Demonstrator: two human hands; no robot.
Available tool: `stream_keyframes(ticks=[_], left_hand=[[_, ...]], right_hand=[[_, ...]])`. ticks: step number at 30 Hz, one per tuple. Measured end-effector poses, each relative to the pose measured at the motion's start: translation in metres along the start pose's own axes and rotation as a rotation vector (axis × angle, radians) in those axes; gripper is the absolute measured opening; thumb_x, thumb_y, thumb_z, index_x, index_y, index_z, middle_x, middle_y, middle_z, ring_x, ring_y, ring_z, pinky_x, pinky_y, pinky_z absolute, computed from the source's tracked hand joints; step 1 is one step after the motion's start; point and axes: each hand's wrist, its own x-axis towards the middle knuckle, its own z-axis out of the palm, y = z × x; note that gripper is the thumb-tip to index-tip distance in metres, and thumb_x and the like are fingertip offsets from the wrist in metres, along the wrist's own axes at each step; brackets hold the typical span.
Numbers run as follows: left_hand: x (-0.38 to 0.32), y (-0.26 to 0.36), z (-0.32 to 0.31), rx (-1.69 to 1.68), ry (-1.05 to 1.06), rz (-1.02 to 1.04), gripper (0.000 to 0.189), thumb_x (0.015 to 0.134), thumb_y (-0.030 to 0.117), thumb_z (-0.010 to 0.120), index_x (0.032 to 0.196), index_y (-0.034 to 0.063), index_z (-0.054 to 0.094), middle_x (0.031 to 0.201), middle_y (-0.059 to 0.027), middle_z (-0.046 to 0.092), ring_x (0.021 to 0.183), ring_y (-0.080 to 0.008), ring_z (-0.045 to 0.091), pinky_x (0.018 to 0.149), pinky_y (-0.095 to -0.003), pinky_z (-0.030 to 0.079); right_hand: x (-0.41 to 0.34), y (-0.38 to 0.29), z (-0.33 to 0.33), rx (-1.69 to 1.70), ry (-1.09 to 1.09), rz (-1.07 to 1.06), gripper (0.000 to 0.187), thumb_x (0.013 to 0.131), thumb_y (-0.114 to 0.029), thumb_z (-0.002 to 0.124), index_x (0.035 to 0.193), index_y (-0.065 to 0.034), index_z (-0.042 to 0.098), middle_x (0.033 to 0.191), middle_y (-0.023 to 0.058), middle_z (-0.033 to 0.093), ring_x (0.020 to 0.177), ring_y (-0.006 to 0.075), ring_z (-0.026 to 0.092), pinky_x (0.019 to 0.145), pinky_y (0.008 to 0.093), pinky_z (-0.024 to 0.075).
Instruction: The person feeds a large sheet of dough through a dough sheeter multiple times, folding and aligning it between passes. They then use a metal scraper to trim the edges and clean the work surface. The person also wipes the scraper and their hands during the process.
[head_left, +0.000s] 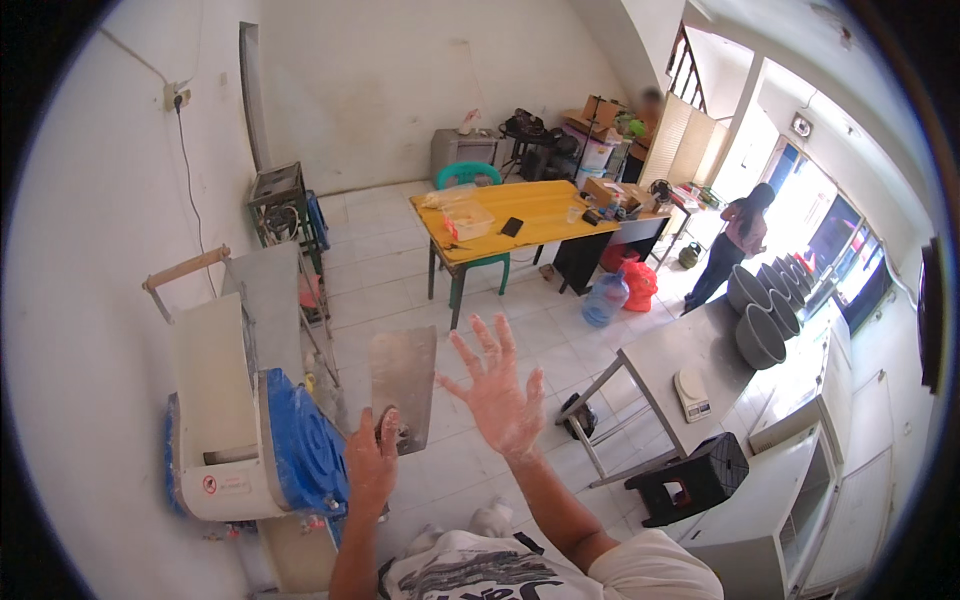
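My left hand (372, 459) grips a wide, flat metal scraper (403, 379) at its lower end, with the thumb laid on it. The blade stands up away from me and has whitish smears on it. To its right, my right hand (501, 397) is raised with the palm up and the fingers spread. It holds nothing, and white powder or dough residue coats the fingers and palm. A blue and white machine (289, 442), seemingly a dough roller, stands to the left of my left hand. Tiled floor (457, 480) shows below and between my hands.
A steel table (675, 352) on my right bears grey bowls (760, 337) and a kitchen scale (691, 395). Beside it is a black step stool (690, 480). Ahead stand a yellow-topped table (517, 202) and a water jug (604, 298). Two people are farther back.
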Motion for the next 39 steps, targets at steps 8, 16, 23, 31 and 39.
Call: stream_keyframes(ticks=[8, 16, 23, 31, 39], left_hand=[[-0.013, 0.016, -0.008, 0.037, -0.026, 0.012, 0.051, 0.103, 0.044, 0.052, 0.112, -0.0054, 0.060, 0.080, -0.0272, 0.068, 0.078, -0.0476, 0.066, 0.071, -0.0523, 0.050], [0.009, -0.012, -0.015, -0.017, 0.041, -0.057, 0.064, 0.102, 0.052, 0.050, 0.122, -0.0077, 0.058, 0.092, -0.0303, 0.067, 0.088, -0.0459, 0.066, 0.079, -0.0521, 0.050], [-0.001, -0.007, -0.038, 0.055, -0.124, -0.157, 0.067, 0.100, 0.055, 0.053, 0.122, -0.0076, 0.059, 0.102, -0.0308, 0.067, 0.099, -0.0452, 0.064, 0.086, -0.0506, 0.048], [-0.004, 0.010, -0.038, 0.008, -0.202, -0.083, 0.054, 0.101, 0.052, 0.051, 0.114, 0.0005, 0.062, 0.087, -0.0261, 0.068, 0.086, -0.0443, 0.066, 0.077, -0.0481, 0.049], [-0.003, 0.014, -0.035, -0.015, -0.253, -0.082, 0.048, 0.102, 0.048, 0.052, 0.107, 0.0012, 0.061, 0.080, -0.0216, 0.067, 0.078, -0.0417, 0.066, 0.071, -0.0478, 0.048]], right_hand=[[0.004, 0.014, -0.002, -0.042, 0.040, 0.015, 0.102, 0.084, -0.082, 0.044, 0.163, -0.0271, 0.008, 0.168, 0.0066, 0.012, 0.154, 0.0321, 0.015, 0.114, 0.0646, 0.0222], [0.002, 0.019, -0.035, -0.502, -0.185, -0.100, 0.085, 0.095, -0.070, 0.041, 0.148, -0.0043, 0.044, 0.145, 0.0187, 0.052, 0.137, 0.0351, 0.047, 0.117, 0.0647, 0.0224], [-0.011, -0.017, -0.011, -0.901, -0.761, 0.220, 0.057, 0.097, -0.055, 0.049, 0.109, -0.0039, 0.070, 0.095, 0.0104, 0.073, 0.097, 0.0284, 0.069, 0.123, 0.0567, 0.0185], [-0.010, -0.013, -0.007, -0.960, -0.830, 0.179, 0.053, 0.099, -0.052, 0.048, 0.105, -0.0043, 0.071, 0.093, 0.0115, 0.072, 0.092, 0.0286, 0.069, 0.124, 0.0569, 0.0158], [-0.009, -0.006, -0.011, -1.007, -0.806, 0.182, 0.051, 0.098, -0.051, 0.050, 0.106, -0.0050, 0.071, 0.095, 0.0130, 0.072, 0.097, 0.0327, 0.068, 0.120, 0.0530, 0.0255]])
